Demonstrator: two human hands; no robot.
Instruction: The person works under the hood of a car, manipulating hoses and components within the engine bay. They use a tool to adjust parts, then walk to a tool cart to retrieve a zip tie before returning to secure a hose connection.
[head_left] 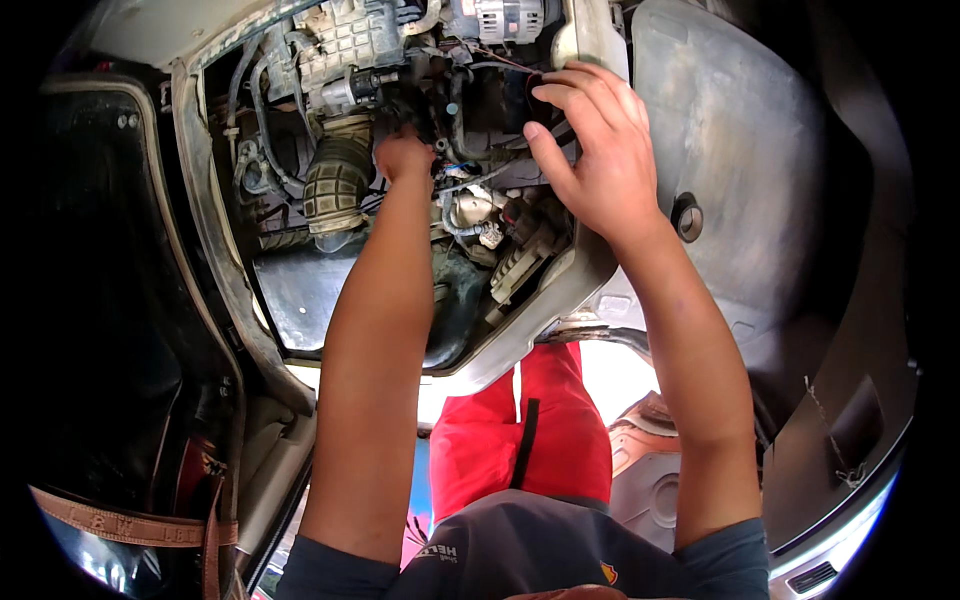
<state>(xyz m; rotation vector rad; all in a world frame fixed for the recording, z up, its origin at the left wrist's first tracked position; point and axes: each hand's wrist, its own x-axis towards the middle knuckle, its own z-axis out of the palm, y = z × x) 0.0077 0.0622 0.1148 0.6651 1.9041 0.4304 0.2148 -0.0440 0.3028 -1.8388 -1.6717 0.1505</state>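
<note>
At the far left is one black panel (110, 300), with one brown strap (130, 525) across its lower end. Next comes the pale frame (207, 215) around one engine bay, the place of all the parts within reach of the two hands. Inside, from the left, lie one smooth black box (308, 290), one ribbed duct (338, 185) standing over it, and one cast metal cover (355, 45) with a grid of ribs at the top. The left hand (405, 157) reaches in just right of the duct, up against one dark part (405, 103) (its fingers are mostly hidden, so I cannot tell whether it grips anything). Several hoses and wires, too tangled to count, run to its right, below one finned metal unit (510, 18). Lower down, outside the frame, is one pair of red trousers (520, 440). The right hand (605, 150) is over the bay's right edge, fingers loosely bent and thumb spread well away; one black rounded piece (535, 92) is just beside its index fingertip, touching or not I cannot tell. Farthest right are one round ring (688, 217) and one broad grey panel (735, 140).
</note>
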